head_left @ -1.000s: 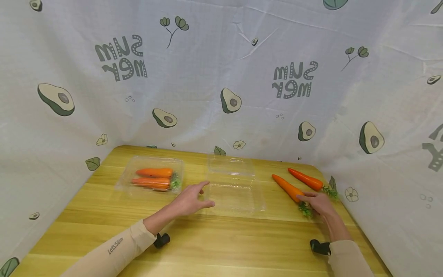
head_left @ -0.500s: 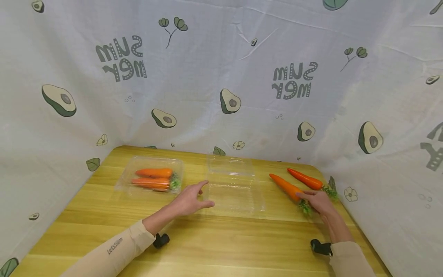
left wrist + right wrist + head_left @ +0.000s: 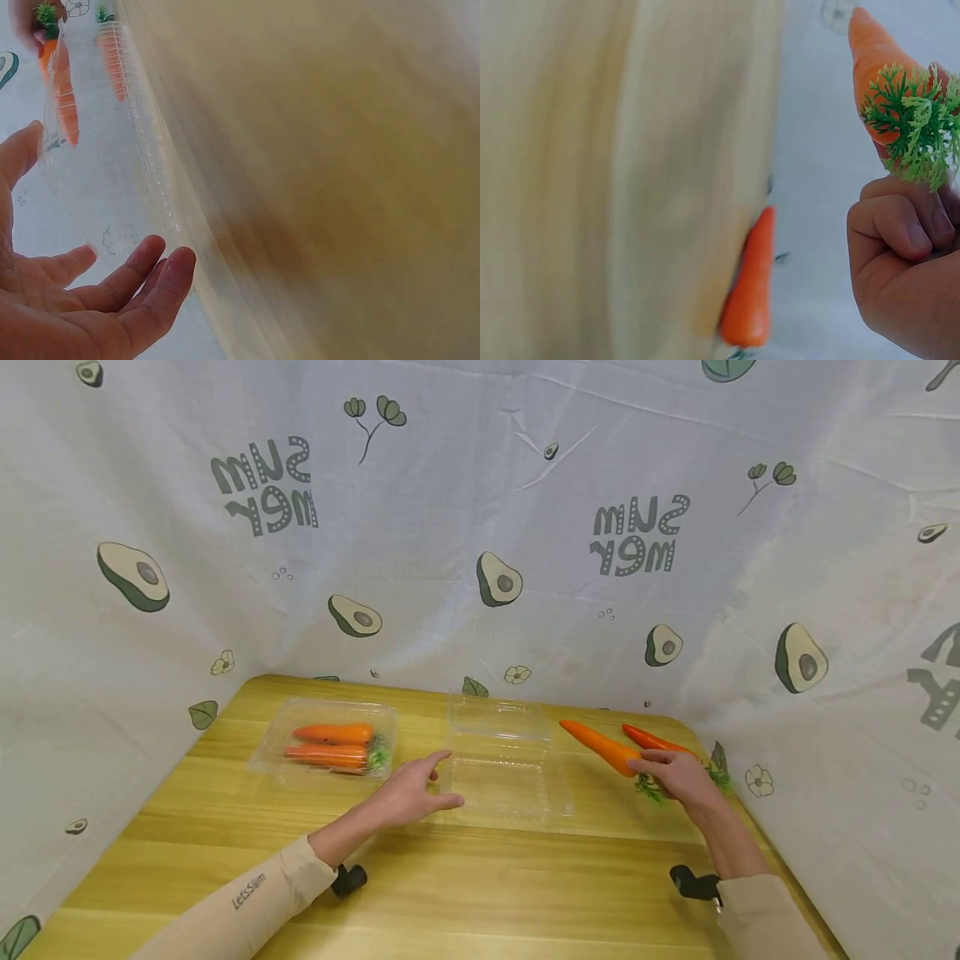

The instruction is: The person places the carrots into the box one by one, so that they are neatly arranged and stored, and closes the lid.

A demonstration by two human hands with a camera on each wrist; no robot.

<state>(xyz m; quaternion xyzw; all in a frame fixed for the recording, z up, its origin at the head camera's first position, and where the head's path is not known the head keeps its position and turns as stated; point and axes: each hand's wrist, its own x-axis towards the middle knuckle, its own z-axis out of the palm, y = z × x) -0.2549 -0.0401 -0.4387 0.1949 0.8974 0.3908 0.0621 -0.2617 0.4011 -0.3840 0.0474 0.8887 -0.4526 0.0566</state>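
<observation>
left sleeve (image 3: 213, 914): beige, dark "Let'sSlim" lettering | right sleeve (image 3: 768, 914): beige | left wrist camera (image 3: 349, 881): black | right wrist camera (image 3: 693, 885): black

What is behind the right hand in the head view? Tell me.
Behind the right hand, a carrot lies on the table, its tip and some leaves showing. The hand covers part of its thick end, which the right wrist view shows.

"Could that right hand (image 3: 678, 774) get across to the open box (image 3: 498, 789)?"

"Easily. Bare table (image 3: 525, 893) lies between them, and there's a wide strip in front too."

"Anything in the way?"

"The left hand (image 3: 411, 792) blocks the box's left edge. The lid (image 3: 498, 718) is at the back, then the curtain (image 3: 435, 510). Another carrot (image 3: 648, 737) lies just behind the right hand."
</observation>
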